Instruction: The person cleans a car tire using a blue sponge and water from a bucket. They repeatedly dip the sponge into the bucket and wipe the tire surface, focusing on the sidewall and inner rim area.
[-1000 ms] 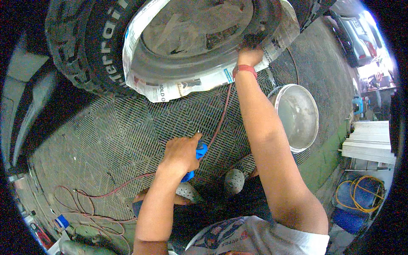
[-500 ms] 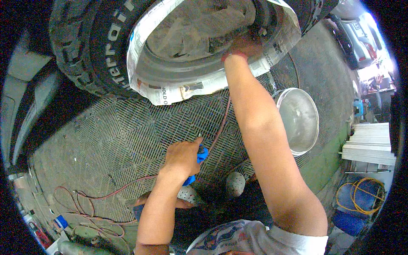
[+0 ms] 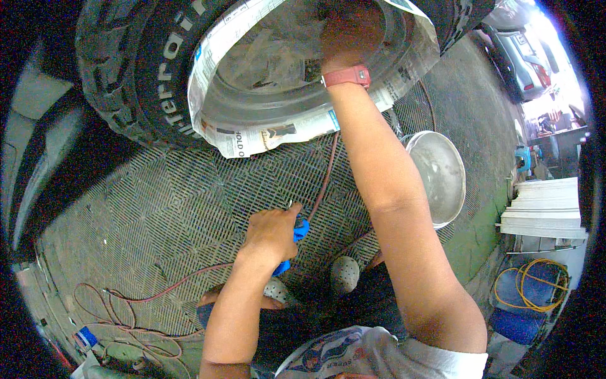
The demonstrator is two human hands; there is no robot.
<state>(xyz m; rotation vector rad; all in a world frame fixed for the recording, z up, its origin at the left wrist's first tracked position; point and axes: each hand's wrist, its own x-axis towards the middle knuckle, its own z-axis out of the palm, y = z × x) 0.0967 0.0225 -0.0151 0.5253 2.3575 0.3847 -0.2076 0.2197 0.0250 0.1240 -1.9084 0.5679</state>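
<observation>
A tire [image 3: 136, 69] with chunky tread stands upright at the top. Newspaper [image 3: 252, 140] is tucked around its inner edge, ringing the dusty grey wheel rim [image 3: 271, 104]. My right hand [image 3: 353, 39] is inside the wheel, past the newspaper, with a red watch [image 3: 348, 76] on the wrist. It is dark and smeared there, so its fingers do not show clearly. Low over the floor, my left hand [image 3: 268, 235] is closed round a crumpled blue cloth [image 3: 301, 230], which shows at two sides of the fist. A small pale tip sticks up by the thumb.
A round, shallow metal pan [image 3: 439, 180] lies right of my right forearm. A red hose [image 3: 325, 180] crosses the ribbed floor matting [image 3: 158, 208] and coils at lower left. A yellow coiled cable [image 3: 533, 284], stacked white panels [image 3: 543, 207] and a car [image 3: 521, 63] are at right.
My right hand has moved up and slightly left within the wheel, bringing the whole red watch into sight. My left hand stays in place on the blue cloth. The view has shifted slightly.
</observation>
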